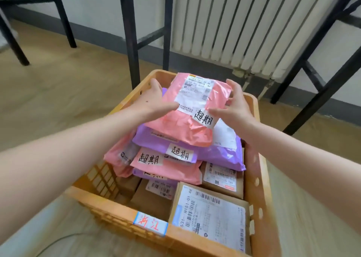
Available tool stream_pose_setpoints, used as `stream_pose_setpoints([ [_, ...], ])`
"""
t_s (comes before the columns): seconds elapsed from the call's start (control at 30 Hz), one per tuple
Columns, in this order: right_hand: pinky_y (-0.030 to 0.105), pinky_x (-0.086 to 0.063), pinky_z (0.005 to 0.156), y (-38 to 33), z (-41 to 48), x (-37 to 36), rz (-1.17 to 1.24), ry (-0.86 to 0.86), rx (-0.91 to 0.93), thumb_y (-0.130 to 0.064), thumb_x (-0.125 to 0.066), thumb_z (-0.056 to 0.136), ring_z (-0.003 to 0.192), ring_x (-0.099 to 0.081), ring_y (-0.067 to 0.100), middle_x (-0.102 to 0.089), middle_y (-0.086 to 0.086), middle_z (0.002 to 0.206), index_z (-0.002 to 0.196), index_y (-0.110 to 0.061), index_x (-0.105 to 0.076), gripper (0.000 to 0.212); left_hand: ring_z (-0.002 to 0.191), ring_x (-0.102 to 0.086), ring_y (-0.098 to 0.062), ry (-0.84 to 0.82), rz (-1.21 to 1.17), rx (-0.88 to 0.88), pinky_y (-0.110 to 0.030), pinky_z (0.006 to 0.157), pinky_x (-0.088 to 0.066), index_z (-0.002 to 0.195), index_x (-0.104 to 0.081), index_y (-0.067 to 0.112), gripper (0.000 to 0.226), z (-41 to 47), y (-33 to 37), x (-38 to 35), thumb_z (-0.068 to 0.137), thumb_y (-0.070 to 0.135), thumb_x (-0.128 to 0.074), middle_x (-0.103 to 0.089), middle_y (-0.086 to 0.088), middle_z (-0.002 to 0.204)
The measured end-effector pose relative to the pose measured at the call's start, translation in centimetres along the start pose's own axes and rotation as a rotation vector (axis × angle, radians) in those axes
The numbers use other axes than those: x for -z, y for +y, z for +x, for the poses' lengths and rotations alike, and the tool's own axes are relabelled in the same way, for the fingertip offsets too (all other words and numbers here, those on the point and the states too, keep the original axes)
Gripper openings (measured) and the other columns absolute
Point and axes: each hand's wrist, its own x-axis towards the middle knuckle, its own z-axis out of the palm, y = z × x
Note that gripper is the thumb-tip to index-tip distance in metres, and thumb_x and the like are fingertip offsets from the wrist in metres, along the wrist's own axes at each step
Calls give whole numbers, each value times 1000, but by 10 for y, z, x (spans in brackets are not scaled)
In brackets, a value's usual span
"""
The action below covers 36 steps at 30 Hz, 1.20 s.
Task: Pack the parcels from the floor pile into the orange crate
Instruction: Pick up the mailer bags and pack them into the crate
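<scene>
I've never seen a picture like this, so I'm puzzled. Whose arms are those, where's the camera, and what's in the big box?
No machine here, just a person. The camera sits on their head and looks down, so you see their own arms. The left hand and right hand grip a pink plastic mailer bag by its sides, on top of a pile. Under it lie a purple plastic mailer bag and brown cardboard boxes with white labels. Everything sits inside an orange plastic crate on the floor. A white radiator stands behind.
</scene>
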Motion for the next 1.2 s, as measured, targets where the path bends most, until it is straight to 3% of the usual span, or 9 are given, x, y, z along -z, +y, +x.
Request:
stream_pose_setpoints([
  [0.1, 26, -45, 92, 13, -2, -13, -69, -82, -24, -5, -80, 72, 125, -46, 16, -44, -1, 139, 146, -28, -23, 95, 109, -51, -32, -25, 64, 162, -34, 77, -37, 131, -24, 10, 73, 0, -16, -6, 80, 45, -62, -49, -10, 116],
  [0.23, 19, -42, 80, 6, -10, -20, -179, -153, 12, -8, -78, 75, 109, -43, 9, -44, -8, 123, 147, -25, -20, 93, 131, -41, -33, -26, -114, 364, -37, 99, -38, 150, 0, 6, 95, 1, -18, -3, 85, 39, -61, -35, -12, 148],
  [0.33, 30, -51, 83, 3, -10, -21, -240, -188, 44, -12, -69, 84, 103, -52, 13, -49, -9, 116, 145, -25, -21, 79, 130, -43, -32, -46, -107, 391, -40, 104, -41, 151, -9, 7, 95, 9, -9, 2, 82, 44, -63, -38, -12, 147],
  [0.47, 46, -55, 84, 5, -9, -26, -330, -247, 75, -12, -60, 91, 108, -59, 29, -52, 9, 135, 150, -24, -10, 79, 124, -48, -31, -47, -159, 375, -38, 95, -45, 141, -36, 9, 79, 14, -5, 0, 78, 45, -69, -46, -10, 140],
  [0.7, 16, -47, 57, 12, 3, -37, -183, -229, 60, -8, -70, 83, 122, -52, 24, -35, 3, 150, 152, -27, -4, 97, 99, -63, -28, 18, -309, 295, -46, 85, -54, 120, -33, 21, 64, -1, -30, 2, 76, 24, -79, -56, -6, 120],
  [0.87, 32, -47, 93, 24, 12, -29, -302, -246, 125, -18, -69, 83, 118, -54, 27, -23, 10, 151, 151, -25, -9, 91, 80, -65, -24, 75, -408, 310, -37, 61, -55, 126, -35, 20, 60, 7, -32, 20, 80, 9, -72, -55, -9, 111],
  [1.0, 36, -26, 114, 31, 3, -5, -801, -470, 366, -46, -76, 72, 142, -17, 32, -1, 10, 155, 152, -23, -4, 109, 75, -58, -19, 113, -173, 271, -31, 58, -47, 123, -35, 18, 48, 13, -24, 14, 84, 19, -63, -51, -5, 104],
  [1.1, 47, -13, 118, 35, -12, 2, -1036, -629, 419, -75, -64, 63, 145, -3, 27, -3, 6, 157, 151, -17, 11, 129, 75, -55, -19, 107, -180, 293, -29, 56, -42, 123, -36, 16, 47, 16, -26, 6, 85, 21, -63, -50, -5, 103],
  [1.2, 54, -18, 115, 44, -17, -5, -1170, -628, 488, -83, -56, 63, 145, -8, 28, -8, 5, 155, 149, -15, 20, 133, 73, -59, -19, 98, -376, 372, -30, 54, -47, 123, -37, 17, 48, 16, -33, 5, 84, 14, -66, -53, -6, 102],
])
